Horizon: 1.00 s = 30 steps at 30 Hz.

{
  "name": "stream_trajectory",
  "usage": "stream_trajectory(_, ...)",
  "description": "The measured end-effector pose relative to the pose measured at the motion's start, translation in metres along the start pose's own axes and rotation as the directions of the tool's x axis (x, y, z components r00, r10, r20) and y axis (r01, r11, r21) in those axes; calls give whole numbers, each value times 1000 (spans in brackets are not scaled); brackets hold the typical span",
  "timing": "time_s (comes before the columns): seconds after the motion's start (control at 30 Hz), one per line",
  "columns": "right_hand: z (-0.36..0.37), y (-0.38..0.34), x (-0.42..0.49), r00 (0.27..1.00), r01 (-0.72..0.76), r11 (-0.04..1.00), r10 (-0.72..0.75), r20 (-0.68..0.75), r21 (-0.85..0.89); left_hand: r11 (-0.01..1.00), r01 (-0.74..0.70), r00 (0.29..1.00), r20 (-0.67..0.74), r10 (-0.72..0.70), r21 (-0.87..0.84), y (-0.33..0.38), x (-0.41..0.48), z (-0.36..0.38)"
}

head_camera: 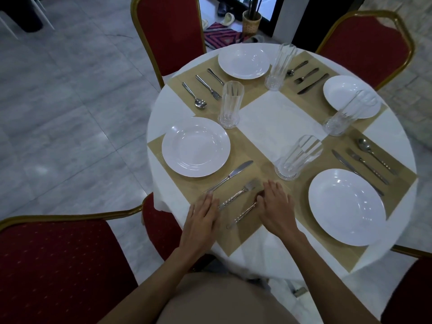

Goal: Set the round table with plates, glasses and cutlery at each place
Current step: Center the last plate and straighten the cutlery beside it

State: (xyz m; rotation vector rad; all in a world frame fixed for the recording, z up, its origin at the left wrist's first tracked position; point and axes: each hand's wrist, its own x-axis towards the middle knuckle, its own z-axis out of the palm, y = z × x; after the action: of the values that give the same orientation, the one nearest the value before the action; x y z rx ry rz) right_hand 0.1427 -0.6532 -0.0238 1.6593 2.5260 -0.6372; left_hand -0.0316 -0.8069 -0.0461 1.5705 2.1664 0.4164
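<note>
The round table (pixel 275 120) is seen laid at all four places, so the task is judged nearly done, with only straightening left. At the near-left place the plate (pixel 196 147) is set on the placemat (pixel 236 232). The knife (pixel 231 175), fork (pixel 240 192) and spoon (pixel 243 215) are laid side by side next to it, roughly parallel.

The left hand (pixel 202 216) is laid flat, fingers straight and released, with its fingertips at the knife's handle end and just beside the fork's handle; nothing is grasped. The right hand (pixel 275 206) is likewise held flat, its straight fingers spread over the spoon's bowl, which is hidden beneath them. The hands are probably placed this way so that the pieces can be nudged into even spacing rather than lifted.

The glass (pixel 297 157) is stood just beyond the cutlery, near the mat's inner corner, presumably so that it is kept clear of the plate.
</note>
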Motion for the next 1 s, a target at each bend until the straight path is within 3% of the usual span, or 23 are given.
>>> stream_trajectory(0.23, -3, 16, -22, 1000, -27, 999, 27, 2, -19, 995, -76, 995, 64, 72, 69, 26, -3, 13)
stream_trajectory(0.47, 2, 9, -36, 995, 100, 995, -99, 27, -11, 999, 33, 993, 109, -35, 22, 46, -15, 8)
stream_trajectory(0.6, 6, 0, -47, 978, 199, 974, -191, 82, -107, 997, 76, 995, 66, -76, -6, 44, -35, -4)
stream_trajectory(1.0, 3, -21, -119, 934, 326, 945, -319, 163, -18, 981, 167, 973, -145, -181, -100, 44, -100, -26)
